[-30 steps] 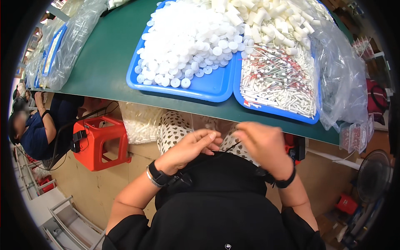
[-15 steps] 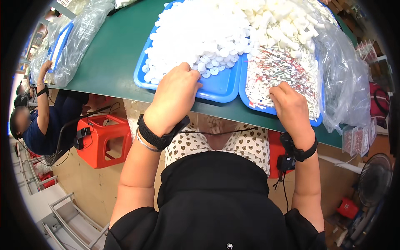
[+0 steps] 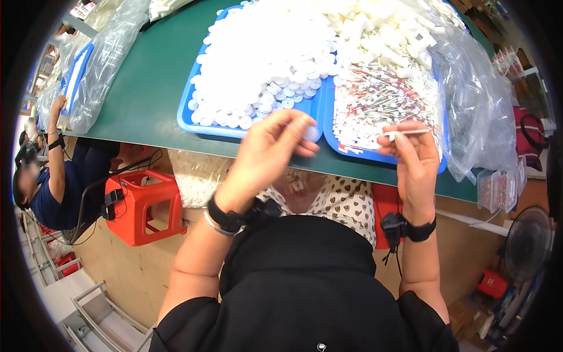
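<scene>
My left hand (image 3: pixel 271 145) is closed, pinching a round white disc (image 3: pixel 312 134) between thumb and fingers in front of the left blue tray (image 3: pixel 211 130). That tray carries a big heap of similar white discs (image 3: pixel 258 67). Over the near part of the right blue tray (image 3: pixel 375 156), my right hand (image 3: pixel 417 157) grips a thin white stick (image 3: pixel 411 132) lying across its fingers. Beneath it, the tray is full of thin white sticks with red and dark ends (image 3: pixel 384 97). Cream-coloured plastic pieces (image 3: pixel 381 26) are piled at the back.
A clear plastic bag (image 3: pixel 475 111) bulges beside the right tray. Clear boxes (image 3: pixel 497 190) hang near the table's right edge. Left of me stand a red stool (image 3: pixel 143 205) and a seated co-worker (image 3: pixel 50 182). A fan (image 3: pixel 528 240) is at the right.
My left hand has come away from the disc heap, toward me and to the right, with a disc. My right hand has lifted a stick from the tray and turned upward.
</scene>
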`<state>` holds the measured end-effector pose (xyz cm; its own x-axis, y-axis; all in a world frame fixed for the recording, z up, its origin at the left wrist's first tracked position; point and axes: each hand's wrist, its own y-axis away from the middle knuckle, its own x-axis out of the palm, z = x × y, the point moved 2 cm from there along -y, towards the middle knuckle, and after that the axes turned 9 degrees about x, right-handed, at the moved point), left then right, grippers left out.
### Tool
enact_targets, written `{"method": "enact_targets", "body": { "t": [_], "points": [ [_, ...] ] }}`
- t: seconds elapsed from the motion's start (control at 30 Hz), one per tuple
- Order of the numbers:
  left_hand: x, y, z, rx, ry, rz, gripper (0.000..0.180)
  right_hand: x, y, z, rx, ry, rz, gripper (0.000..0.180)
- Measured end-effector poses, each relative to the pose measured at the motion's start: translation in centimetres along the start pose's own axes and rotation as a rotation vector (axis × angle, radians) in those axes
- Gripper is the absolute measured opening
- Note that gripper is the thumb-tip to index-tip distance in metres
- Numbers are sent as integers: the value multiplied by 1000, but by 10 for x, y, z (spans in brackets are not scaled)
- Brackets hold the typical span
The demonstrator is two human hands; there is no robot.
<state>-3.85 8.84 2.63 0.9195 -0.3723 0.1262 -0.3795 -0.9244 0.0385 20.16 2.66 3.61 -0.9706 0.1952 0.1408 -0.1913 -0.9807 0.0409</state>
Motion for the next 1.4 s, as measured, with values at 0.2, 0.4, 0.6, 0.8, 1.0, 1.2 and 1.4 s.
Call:
{"method": "enact_targets", "body": {
  "t": [0.2,0.4,0.6,0.8,1.0,1.2,1.4],
  "points": [
    [35,27,34,-283,777,78,24,24,24,-5,24,-12,144,13],
    [42,32,40,-310,911,54,27,27,25,-8,28,78,130,14],
    [45,33,43,-329,956,50,31,30,24,-11,-1,96,95,14],
    [45,32,46,-332,1074,52,30,32,27,-12,-82,171,80,14],
    [46,34,49,-287,1096,30,28,34,28,-4,-493,629,124,17],
    [51,35,46,-263,946,-51,30,33,27,-1,-530,893,147,18],
    [55,37,48,-238,886,-54,36,38,30,3,-627,1199,115,12]
  ]
}}
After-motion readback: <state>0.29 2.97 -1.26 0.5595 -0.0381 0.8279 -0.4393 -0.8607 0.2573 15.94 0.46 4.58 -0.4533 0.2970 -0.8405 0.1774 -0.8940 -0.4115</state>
